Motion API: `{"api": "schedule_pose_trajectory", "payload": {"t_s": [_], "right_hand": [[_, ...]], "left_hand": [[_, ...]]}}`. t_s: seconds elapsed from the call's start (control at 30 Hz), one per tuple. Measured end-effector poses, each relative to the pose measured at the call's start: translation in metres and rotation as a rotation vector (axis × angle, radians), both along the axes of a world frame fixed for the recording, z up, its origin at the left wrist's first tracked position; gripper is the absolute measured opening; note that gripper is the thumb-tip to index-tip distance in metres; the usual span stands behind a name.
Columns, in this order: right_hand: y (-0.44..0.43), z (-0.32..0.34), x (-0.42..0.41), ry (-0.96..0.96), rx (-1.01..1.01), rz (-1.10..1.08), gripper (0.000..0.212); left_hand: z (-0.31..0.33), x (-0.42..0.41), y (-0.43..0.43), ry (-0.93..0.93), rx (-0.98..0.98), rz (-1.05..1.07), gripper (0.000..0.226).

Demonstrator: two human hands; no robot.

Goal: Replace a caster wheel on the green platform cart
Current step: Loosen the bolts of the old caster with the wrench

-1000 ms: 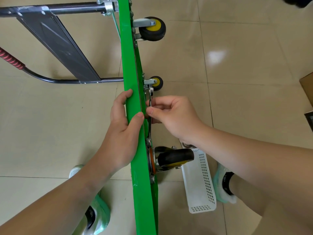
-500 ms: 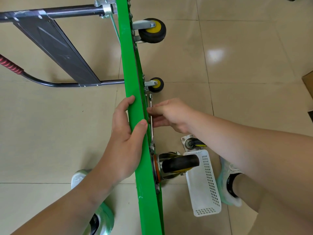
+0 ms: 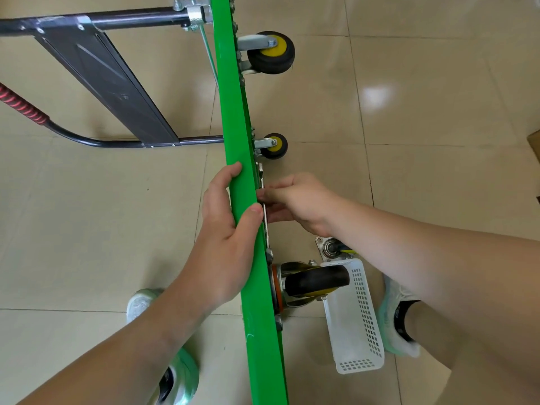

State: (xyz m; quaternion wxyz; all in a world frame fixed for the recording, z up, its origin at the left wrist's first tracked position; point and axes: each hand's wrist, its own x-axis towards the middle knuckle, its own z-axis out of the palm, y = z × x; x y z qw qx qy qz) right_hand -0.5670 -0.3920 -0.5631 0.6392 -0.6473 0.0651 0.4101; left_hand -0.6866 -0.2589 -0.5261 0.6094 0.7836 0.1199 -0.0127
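Left hand [image 3: 228,235] clamped on the upended green metal platform cart [image 3: 257,331] edge. Right hand [image 3: 301,203] pinches slim silver steel wrench [image 3: 266,235] near my black chrome-forked caster wheel [image 3: 315,280].

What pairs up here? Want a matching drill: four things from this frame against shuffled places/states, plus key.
Things:
1. green platform cart deck
2. slim silver wrench
3. white perforated plastic basket
4. far black wheel with yellow hub

Places/states:
A. lies on the tiled floor by the right shoe
B. mounted under the deck's far end
C. stands on edge, gripped by the left hand
D. held by the right hand against the deck's underside

Pairs: 1-C, 2-D, 3-A, 4-B
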Motion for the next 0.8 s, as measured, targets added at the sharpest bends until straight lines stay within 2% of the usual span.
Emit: {"api": "schedule_pose_trajectory", "payload": {"t_s": [0.17,0.4,0.6,0.8], "right_hand": [[-0.012,0.023,-0.015,-0.185,0.059,-0.038,0.018],[-0.03,0.037,-0.042,-0.374,0.093,-0.079,0.022],[-0.023,0.037,-0.032,-0.397,0.09,-0.096,0.019],[-0.015,0.033,0.0,-0.279,0.082,-0.114,0.012]], "left_hand": [[0.002,-0.001,-0.002,-0.008,-0.02,0.002,0.057],[0.004,-0.001,-0.005,-0.031,-0.034,0.017,0.052],[0.003,0.001,-0.004,-0.041,-0.042,0.028,0.051],[0.002,0.002,-0.003,-0.031,-0.023,0.025,0.054]]}}
